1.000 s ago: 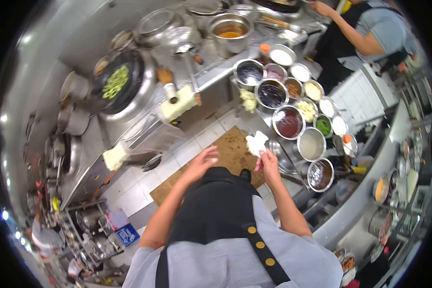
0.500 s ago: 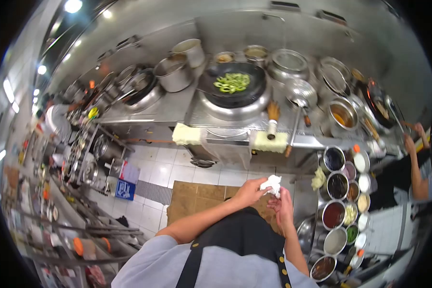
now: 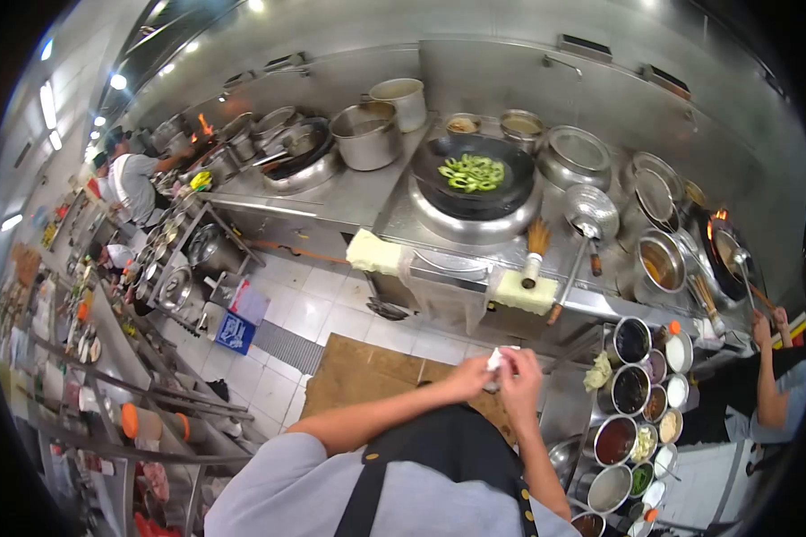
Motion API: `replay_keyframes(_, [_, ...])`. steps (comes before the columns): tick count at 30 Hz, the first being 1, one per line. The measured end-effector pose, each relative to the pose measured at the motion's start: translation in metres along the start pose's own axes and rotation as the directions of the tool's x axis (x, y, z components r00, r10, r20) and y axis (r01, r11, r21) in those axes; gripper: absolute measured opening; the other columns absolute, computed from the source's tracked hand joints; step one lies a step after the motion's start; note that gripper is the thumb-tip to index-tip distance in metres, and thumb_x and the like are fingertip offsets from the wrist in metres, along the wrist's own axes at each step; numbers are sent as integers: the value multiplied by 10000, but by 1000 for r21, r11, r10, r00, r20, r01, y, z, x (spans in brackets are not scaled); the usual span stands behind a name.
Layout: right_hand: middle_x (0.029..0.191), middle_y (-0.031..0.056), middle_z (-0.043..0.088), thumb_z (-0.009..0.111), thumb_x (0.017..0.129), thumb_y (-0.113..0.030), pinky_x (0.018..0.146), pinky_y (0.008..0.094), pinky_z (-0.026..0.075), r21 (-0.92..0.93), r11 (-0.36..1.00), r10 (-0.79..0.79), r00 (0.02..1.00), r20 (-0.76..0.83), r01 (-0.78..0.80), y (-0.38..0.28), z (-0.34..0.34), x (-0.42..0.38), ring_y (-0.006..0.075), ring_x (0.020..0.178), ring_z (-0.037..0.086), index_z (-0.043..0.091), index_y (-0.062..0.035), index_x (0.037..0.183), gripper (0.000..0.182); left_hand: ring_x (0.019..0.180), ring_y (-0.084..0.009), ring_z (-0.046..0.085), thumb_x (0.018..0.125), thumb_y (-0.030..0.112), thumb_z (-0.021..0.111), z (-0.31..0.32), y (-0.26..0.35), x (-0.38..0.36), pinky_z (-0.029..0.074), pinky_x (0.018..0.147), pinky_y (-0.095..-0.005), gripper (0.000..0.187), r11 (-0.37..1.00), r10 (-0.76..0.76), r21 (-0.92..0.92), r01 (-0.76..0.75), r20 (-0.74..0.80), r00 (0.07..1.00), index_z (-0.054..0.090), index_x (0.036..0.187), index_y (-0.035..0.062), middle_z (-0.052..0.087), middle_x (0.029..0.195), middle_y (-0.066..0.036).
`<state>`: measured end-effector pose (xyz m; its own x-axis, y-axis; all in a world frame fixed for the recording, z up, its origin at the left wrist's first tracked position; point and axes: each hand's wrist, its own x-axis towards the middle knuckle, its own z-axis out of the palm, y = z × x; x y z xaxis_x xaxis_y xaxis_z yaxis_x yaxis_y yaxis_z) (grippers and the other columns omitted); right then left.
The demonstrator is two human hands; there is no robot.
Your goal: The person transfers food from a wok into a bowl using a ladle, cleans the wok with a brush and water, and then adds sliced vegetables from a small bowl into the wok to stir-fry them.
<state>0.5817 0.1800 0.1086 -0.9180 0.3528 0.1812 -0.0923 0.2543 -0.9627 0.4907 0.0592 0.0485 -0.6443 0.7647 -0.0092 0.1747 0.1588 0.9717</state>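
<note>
My left hand (image 3: 467,379) and my right hand (image 3: 520,374) meet in front of my apron. Between them is a crumpled white paper tissue (image 3: 495,360), mostly covered by the fingers. The left fingers pinch it from one side, and the right fingers are folded over it from the other. Ahead on the stove sits a black wok (image 3: 434,163) with cut green peppers (image 3: 471,172) in it. A brush (image 3: 535,255) and a perforated ladle (image 3: 589,213) lie to the wok's right.
Folded yellowish cloths (image 3: 373,251) rest on the counter's front edge. At my right stand several metal pots of sauces (image 3: 632,338). A co-worker's arms (image 3: 766,376) work a flaming wok far right; other people (image 3: 139,183) stand far left. Cardboard (image 3: 354,376) covers the floor.
My right hand has come up and closed over the tissue, which shows less now. The whole view has shifted, with the stove appearing farther right and lower.
</note>
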Motion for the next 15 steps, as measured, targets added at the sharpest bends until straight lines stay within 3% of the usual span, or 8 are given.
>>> replay_keyframes(2, [1096, 146, 552, 586, 868, -16, 760, 331, 496, -343, 932, -199, 954, -224, 113, 2, -6, 5, 261, 978, 578, 615, -27, 1144, 277, 959, -274, 637, 889, 115, 582, 1, -2, 3, 484, 839, -346, 281, 950, 183, 265, -167, -37, 982, 580, 1151, 15, 651, 1019, -174])
replay_keyframes(4, [1145, 136, 547, 589, 884, -32, 775, 331, 496, -309, 948, -151, 963, -222, 77, 8, -10, 1, 234, 1011, 565, 580, -21, 1184, 301, 959, -285, 635, 879, 121, 595, -10, 9, 7, 483, 832, -347, 275, 948, 187, 264, -176, -17, 982, 583, 1135, 19, 647, 1022, -173])
replay_keyframes(6, [1139, 105, 576, 577, 918, -64, 726, 309, 516, 92, 996, 29, 998, -52, -24, 20, -13, -6, 182, 949, 596, 541, -8, 1222, 311, 960, -297, 633, 869, 126, 609, -8, 22, 3, 483, 826, -347, 270, 952, 187, 245, -182, 3, 982, 586, 1118, 23, 643, 1025, -171])
replay_keyframes(7, [1139, 105, 576, 577, 918, -64, 726, 309, 516, 96, 995, 17, 999, -28, -14, 33, -13, -12, 182, 949, 596, 541, -8, 1222, 311, 968, -289, 630, 862, 134, 620, -7, 29, 2, 481, 829, -346, 277, 979, 156, 133, -153, -11, 988, 587, 1115, 28, 640, 1042, -165])
replay_keyframes(9, [1059, 78, 621, 562, 943, -88, 649, 277, 535, 405, 843, 353, 932, 81, -355, 60, -6, -22, 136, 820, 625, 526, 2, 1232, 305, 987, -263, 623, 844, 152, 645, -6, 38, 1, 476, 849, -343, 338, 1000, 17, 24, -17, -15, 1000, 567, 1149, 27, 639, 1067, -148])
replay_keyframes(12, [951, 62, 648, 563, 945, -87, 589, 254, 538, 388, 848, 403, 914, -31, -361, 59, 0, -27, 117, 704, 631, 539, 4, 1210, 282, 978, -245, 625, 849, 152, 640, 1, 21, 4, 477, 853, -351, 384, 997, 9, -74, -11, -35, 999, 541, 1196, 19, 632, 1075, -147])
replay_keyframes(14, [967, 75, 649, 551, 943, -62, 581, 249, 529, 374, 889, 330, 935, -126, -263, 72, -4, -24, 117, 697, 626, 541, 10, 1209, 276, 996, -218, 606, 863, 149, 628, 6, -2, 10, 481, 860, -341, 439, 992, 118, 54, -114, -92, 989, 494, 1262, 24, 601, 1122, -134])
replay_keyframes(15, [976, 79, 647, 550, 942, -59, 579, 245, 524, 337, 917, 285, 943, -173, -215, 69, -6, -19, 116, 692, 622, 536, 10, 1216, 283, 998, -201, 595, 865, 150, 626, 6, 0, 12, 485, 856, -337, 463, 992, 69, -101, -75, -71, 995, 473, 1287, 34, 584, 1132, -123])
